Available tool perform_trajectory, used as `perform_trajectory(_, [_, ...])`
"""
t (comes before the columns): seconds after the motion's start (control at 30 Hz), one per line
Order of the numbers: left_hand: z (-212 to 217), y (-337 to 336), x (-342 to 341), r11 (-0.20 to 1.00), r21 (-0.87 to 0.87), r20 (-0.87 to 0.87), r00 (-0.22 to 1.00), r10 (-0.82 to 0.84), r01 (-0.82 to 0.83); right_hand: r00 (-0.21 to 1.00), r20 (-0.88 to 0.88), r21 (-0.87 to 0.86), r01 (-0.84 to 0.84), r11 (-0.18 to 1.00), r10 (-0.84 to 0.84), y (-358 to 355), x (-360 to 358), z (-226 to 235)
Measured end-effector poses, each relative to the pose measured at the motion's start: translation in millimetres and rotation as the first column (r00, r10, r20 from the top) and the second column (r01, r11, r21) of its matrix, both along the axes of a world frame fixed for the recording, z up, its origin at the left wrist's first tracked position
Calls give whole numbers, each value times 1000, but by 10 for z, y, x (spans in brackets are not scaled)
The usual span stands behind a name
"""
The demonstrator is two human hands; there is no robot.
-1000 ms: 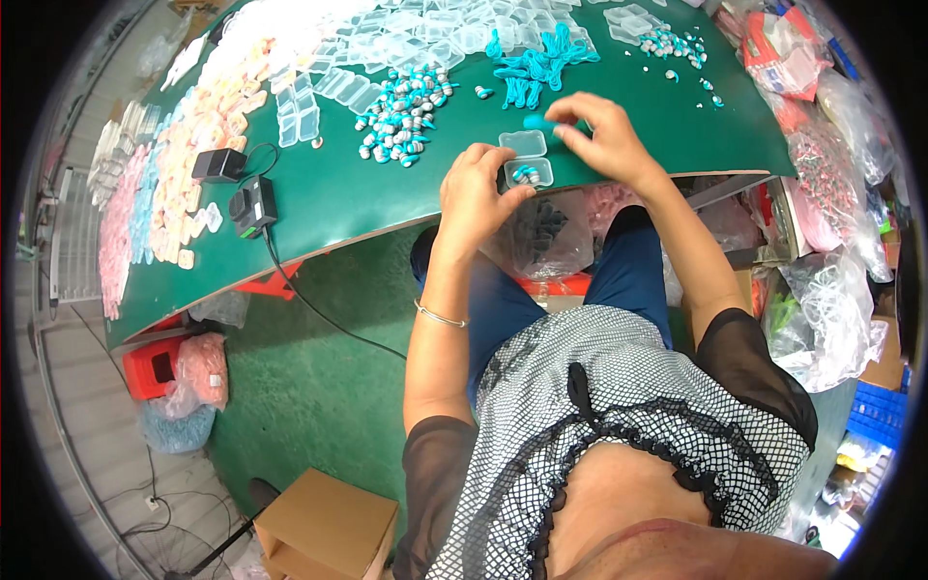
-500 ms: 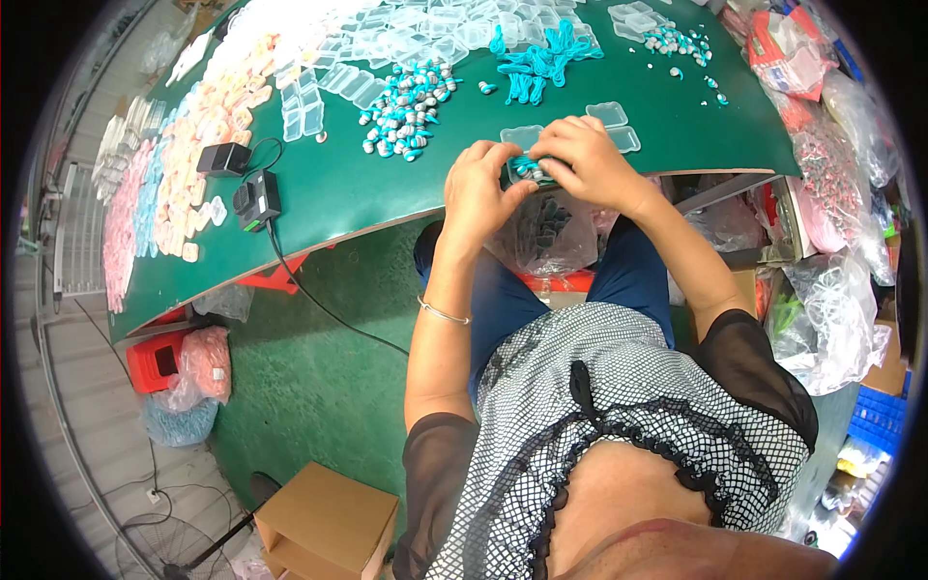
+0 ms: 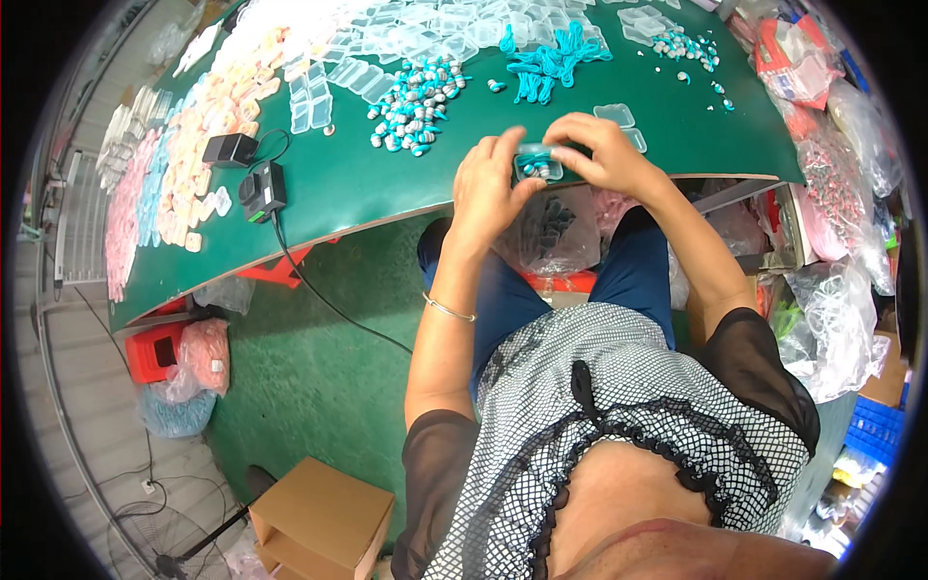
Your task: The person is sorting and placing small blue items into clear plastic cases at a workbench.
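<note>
My left hand (image 3: pixel 488 184) and my right hand (image 3: pixel 597 153) together hold a small clear plastic case (image 3: pixel 535 162) with teal and white pieces inside, just above the near edge of the green table (image 3: pixel 387 174). Both sets of fingers press on the case from either side. Behind the hands lie a heap of small teal-and-white parts (image 3: pixel 414 102), a bundle of teal cords (image 3: pixel 548 58) and two empty clear cases (image 3: pixel 622 124).
Rows of clear cases (image 3: pixel 406 39) and pink, orange and blue filled packs (image 3: pixel 164 174) cover the table's far left. A black adapter with cable (image 3: pixel 263 188) lies left. Plastic bags (image 3: pixel 831 145) crowd the right; a cardboard box (image 3: pixel 324 517) and red stool (image 3: pixel 159 353) sit on the floor.
My right hand left the table and joined the left on the clear case; both hands lifted the case slightly toward me, off the table surface.
</note>
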State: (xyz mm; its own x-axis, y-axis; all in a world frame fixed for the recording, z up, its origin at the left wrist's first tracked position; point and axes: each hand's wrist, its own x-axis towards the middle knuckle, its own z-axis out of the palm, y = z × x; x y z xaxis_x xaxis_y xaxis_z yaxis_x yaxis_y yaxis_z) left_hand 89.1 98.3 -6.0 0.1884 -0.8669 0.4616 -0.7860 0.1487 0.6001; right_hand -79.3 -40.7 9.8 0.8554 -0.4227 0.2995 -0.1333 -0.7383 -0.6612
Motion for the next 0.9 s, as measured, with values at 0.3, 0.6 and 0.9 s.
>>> perform_trajectory(0.3, [-59,1,-2,995,-45,62,995,-82,85,987,157,-222,-6,975,42,213,13,-184])
perform_trajectory(0.6, [42,-64,107,976,-200,330,944,-10,80,984,180,-340,70,938,-8,223,113,-149])
perform_trajectory(0.9, [-5,-879,508,991,-22,191,973,131,-129,977,200,-316,135,939,-73,158,-149,-10])
